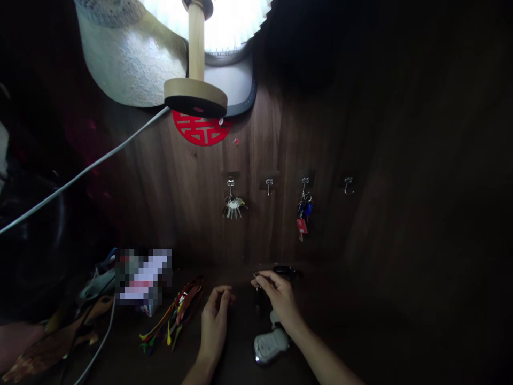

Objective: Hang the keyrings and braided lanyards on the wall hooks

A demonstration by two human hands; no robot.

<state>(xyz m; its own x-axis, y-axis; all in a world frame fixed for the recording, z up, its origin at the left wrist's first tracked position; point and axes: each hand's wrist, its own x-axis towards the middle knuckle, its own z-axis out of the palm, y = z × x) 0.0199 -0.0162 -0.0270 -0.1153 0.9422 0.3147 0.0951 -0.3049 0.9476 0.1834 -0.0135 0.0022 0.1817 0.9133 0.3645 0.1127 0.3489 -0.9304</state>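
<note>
Faces a dark brown wood-grain panel (272, 235) rising behind a dim, dark worktop (236, 369), lit from eleven o'clock by a lamp (196, 48) with a white pleated shade, pale wooden stem and round base. Shows a pale lace-textured cap (132, 64) at ten o'clock and a light grey, dark-edged cap (238, 83) near twelve, both partly behind the lamp. Includes a red cut-out ornament (205, 138) partly covered by the lamp base. Carries four small metal hooks in a row across the middle: a bunch of silver keys (233, 207) on the leftmost, a key bunch with blue and red tags (303, 214) on the third.

Reaches in from five o'clock with the right hand (278, 293), fingers pinched, apparently grasping a small dark key fob (258, 300) showing just below the fingertips at six o'clock. Holds the left hand (215, 313) at seven o'clock, fingers released and loosely curled, thumb near the forefinger.

Shows a slim black object (285, 271) just beyond the right hand at five o'clock, a silver-grey rounded fob-like object (272, 345) near the right wrist at six, a bundle of multicoloured cords (182, 313) past seven, and a pixelated box (140, 280) at eight.
</note>
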